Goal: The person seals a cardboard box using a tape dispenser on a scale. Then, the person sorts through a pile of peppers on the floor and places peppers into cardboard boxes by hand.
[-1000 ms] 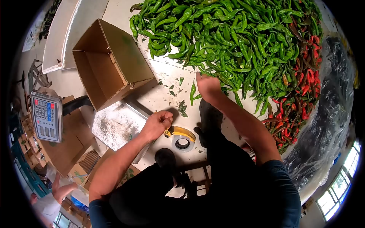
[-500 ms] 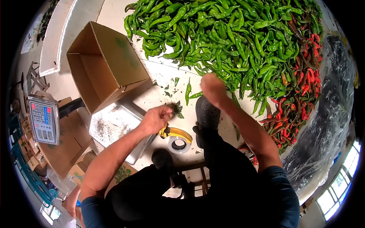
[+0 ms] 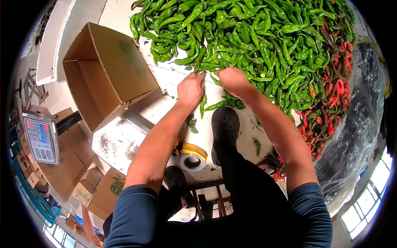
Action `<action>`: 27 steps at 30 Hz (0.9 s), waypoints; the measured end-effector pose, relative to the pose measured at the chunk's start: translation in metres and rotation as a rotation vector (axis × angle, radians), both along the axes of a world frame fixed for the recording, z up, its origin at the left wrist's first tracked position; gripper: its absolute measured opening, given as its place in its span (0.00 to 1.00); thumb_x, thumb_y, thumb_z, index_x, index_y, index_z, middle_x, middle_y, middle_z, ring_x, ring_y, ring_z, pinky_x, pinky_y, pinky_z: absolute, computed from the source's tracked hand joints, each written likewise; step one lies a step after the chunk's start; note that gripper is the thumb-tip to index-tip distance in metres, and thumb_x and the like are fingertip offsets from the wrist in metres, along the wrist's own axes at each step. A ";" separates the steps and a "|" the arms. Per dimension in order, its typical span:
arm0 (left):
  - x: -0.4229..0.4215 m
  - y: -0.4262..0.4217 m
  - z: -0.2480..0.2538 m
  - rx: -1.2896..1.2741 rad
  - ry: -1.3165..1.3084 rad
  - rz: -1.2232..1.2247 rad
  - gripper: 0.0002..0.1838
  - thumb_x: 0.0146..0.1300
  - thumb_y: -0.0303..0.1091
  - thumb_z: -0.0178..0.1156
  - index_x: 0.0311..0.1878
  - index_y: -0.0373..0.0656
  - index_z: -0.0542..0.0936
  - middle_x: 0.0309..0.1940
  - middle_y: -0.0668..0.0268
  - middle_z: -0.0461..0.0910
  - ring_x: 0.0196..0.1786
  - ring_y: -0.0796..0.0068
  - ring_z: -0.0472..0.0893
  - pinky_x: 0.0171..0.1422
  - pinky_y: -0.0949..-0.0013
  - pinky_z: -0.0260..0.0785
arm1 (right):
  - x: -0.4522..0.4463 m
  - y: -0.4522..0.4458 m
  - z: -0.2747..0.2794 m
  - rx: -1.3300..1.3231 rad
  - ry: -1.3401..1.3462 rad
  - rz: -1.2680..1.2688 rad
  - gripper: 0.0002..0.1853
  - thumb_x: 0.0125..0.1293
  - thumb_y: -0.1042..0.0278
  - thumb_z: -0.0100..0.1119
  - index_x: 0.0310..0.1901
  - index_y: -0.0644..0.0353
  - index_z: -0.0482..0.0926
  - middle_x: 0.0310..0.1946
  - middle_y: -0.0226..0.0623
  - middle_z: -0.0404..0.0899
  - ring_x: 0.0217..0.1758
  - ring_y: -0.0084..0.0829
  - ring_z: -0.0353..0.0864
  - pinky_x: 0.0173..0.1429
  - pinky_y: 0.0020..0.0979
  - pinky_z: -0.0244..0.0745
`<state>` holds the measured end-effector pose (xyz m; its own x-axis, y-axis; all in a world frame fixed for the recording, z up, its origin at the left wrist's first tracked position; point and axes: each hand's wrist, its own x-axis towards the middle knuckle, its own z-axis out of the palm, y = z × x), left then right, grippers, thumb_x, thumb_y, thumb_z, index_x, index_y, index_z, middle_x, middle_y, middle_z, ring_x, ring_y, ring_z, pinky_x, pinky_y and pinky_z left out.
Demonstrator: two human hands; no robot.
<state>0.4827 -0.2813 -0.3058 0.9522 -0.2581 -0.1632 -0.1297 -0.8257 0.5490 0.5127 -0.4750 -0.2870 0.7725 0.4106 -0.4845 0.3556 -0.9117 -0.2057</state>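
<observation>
A large heap of green peppers (image 3: 248, 45) covers the far part of the pale surface. My left hand (image 3: 191, 89) reaches to the heap's near edge, its fingertips pinched together at the end of a green pepper (image 3: 200, 59). Just right of it, my right hand (image 3: 235, 80) is closed against the same edge; what its fingers hold, if anything, is hidden. Loose green peppers (image 3: 202, 106) lie below my left hand, and a small clump of green ones (image 3: 233, 101) sits below my right hand. Wilted leaf scraps (image 3: 192, 123) lie under my left forearm.
An open cardboard box (image 3: 124, 62) lies tilted at left, by a metal tray (image 3: 115, 142) and a scale display (image 3: 41, 136). Tape (image 3: 192, 161) on a yellow dispenser lies near my shoe (image 3: 226, 126). Red peppers (image 3: 331, 95) and clear plastic sheeting (image 3: 351, 136) are at right.
My left hand has moved up and right from the leaf scraps to the pepper heap. The right hand stays at the heap's edge. A green clump now shows just beyond the shoe tip.
</observation>
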 end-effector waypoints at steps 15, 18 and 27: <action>-0.003 -0.018 -0.009 -0.080 0.026 0.264 0.14 0.64 0.44 0.68 0.50 0.51 0.85 0.41 0.61 0.84 0.42 0.55 0.84 0.47 0.56 0.76 | -0.034 -0.019 -0.022 0.146 -0.396 -0.091 0.04 0.53 0.75 0.60 0.32 0.58 0.79 0.30 0.43 0.83 0.33 0.47 0.85 0.36 0.44 0.81; -0.002 -0.020 -0.010 -0.089 -0.017 0.261 0.13 0.63 0.42 0.68 0.49 0.51 0.86 0.40 0.60 0.84 0.42 0.53 0.84 0.47 0.53 0.77 | -0.034 -0.017 -0.015 0.139 -0.366 -0.104 0.03 0.54 0.74 0.60 0.32 0.59 0.79 0.30 0.44 0.83 0.34 0.47 0.85 0.38 0.45 0.81; -0.003 -0.021 -0.018 -0.101 -0.126 0.209 0.14 0.65 0.41 0.67 0.53 0.58 0.86 0.36 0.65 0.82 0.35 0.56 0.83 0.40 0.56 0.77 | -0.044 -0.034 0.034 0.556 -0.050 -0.607 0.02 0.63 0.74 0.56 0.34 0.61 0.76 0.34 0.46 0.82 0.40 0.53 0.82 0.44 0.47 0.75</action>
